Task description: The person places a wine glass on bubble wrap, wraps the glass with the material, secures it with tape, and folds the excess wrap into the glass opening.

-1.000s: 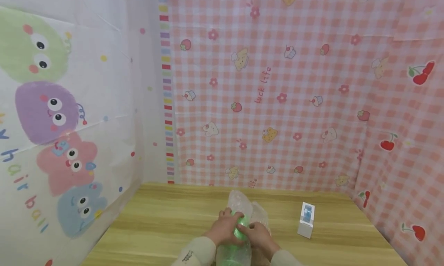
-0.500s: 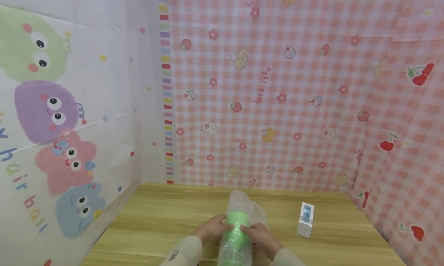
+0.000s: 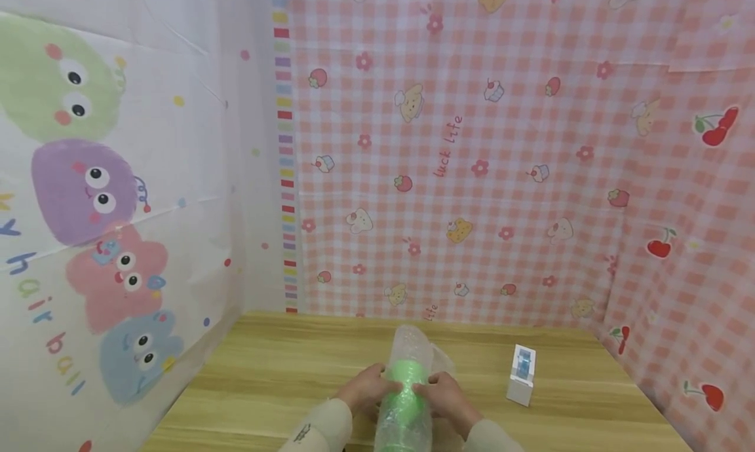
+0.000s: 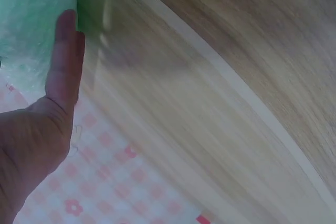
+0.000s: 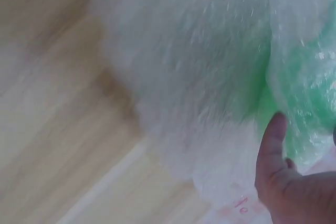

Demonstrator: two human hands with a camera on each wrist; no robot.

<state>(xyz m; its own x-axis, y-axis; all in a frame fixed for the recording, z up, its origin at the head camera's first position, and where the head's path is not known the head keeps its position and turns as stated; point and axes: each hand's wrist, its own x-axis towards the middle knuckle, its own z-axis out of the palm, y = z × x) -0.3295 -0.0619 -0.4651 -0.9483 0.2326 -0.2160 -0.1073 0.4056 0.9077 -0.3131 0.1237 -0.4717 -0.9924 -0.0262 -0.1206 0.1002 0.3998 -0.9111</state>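
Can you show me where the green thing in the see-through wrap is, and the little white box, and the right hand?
green thing (image 3: 407, 406): head view, middle of its long side.
white box (image 3: 522, 376): head view, its middle.
right hand (image 3: 447, 398): head view, back of the hand.

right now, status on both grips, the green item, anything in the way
Left grip, right grip: both on bubble wrap. Green item inside it. White box off to the right, apparently not in the way.
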